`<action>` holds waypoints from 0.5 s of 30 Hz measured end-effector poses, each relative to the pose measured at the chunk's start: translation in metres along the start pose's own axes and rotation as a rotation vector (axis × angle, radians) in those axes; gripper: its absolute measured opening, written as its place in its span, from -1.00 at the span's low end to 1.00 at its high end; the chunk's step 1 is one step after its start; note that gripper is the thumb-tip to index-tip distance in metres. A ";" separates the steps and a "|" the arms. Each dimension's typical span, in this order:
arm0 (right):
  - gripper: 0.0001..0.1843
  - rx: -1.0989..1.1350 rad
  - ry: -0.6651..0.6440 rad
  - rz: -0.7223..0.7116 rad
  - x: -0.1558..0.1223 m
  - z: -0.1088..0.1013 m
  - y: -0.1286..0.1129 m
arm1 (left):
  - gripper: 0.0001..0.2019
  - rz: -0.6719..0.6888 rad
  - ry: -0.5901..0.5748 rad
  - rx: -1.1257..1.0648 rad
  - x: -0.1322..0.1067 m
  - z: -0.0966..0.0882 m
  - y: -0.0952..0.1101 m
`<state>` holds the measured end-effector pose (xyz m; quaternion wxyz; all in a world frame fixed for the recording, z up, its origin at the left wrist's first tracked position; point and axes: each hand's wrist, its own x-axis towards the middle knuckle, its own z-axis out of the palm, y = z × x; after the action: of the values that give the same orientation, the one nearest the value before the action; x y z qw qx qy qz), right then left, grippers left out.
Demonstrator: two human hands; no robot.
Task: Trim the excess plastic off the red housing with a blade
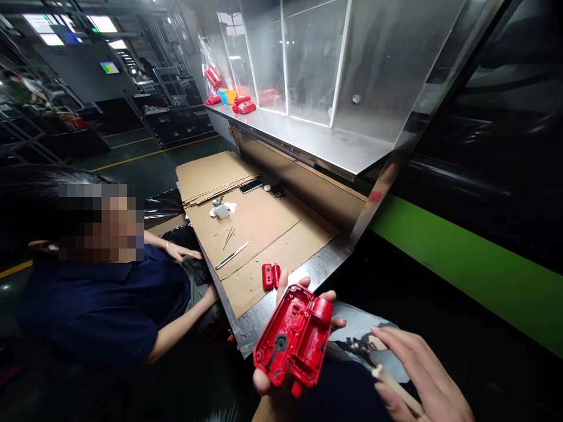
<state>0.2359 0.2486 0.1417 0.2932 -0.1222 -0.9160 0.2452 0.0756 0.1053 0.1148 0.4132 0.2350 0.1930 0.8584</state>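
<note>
My left hand [281,375] holds a red moulded plastic housing [294,339] from below, its hollow inner side facing me. Fingertips show past its top and right edges. My right hand [417,375] sits just to the right, fingers closed round a thin pale tool [396,390] with a dark tip that points towards the housing. Two small red parts [270,275] lie on the cardboard just beyond the housing.
A cardboard-covered metal table [264,234] carries a long metal tool [231,255], a phone [250,186] and a small white item [221,210]. A seated person in a dark blue shirt [101,299] is at the left. Red parts [243,105] lie on a steel shelf [316,140].
</note>
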 end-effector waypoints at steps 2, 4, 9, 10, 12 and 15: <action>-0.54 -0.079 -0.005 -0.102 0.007 -0.005 0.000 | 0.20 0.057 -0.038 0.009 0.002 0.003 0.002; -0.55 -0.136 -0.011 -0.174 0.012 -0.009 -0.002 | 0.16 0.139 -0.045 -0.028 0.005 0.006 0.001; -0.52 -0.210 -0.061 -0.230 0.017 -0.016 -0.005 | 0.08 0.183 0.146 -0.012 0.007 0.013 -0.003; -0.52 -0.216 -0.064 -0.236 0.017 -0.016 -0.005 | 0.07 0.202 0.151 -0.012 0.007 0.014 -0.003; -0.53 -0.225 -0.068 -0.246 0.017 -0.017 -0.006 | 0.05 0.216 0.127 -0.025 0.007 0.016 -0.003; -0.53 -0.235 -0.062 -0.257 0.019 -0.017 -0.007 | 0.07 0.218 0.095 -0.017 0.007 0.017 -0.004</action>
<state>0.2302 0.2561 0.1669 0.2773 -0.0298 -0.9550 0.1007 0.0835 0.1155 0.1281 0.3100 0.2099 0.1783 0.9100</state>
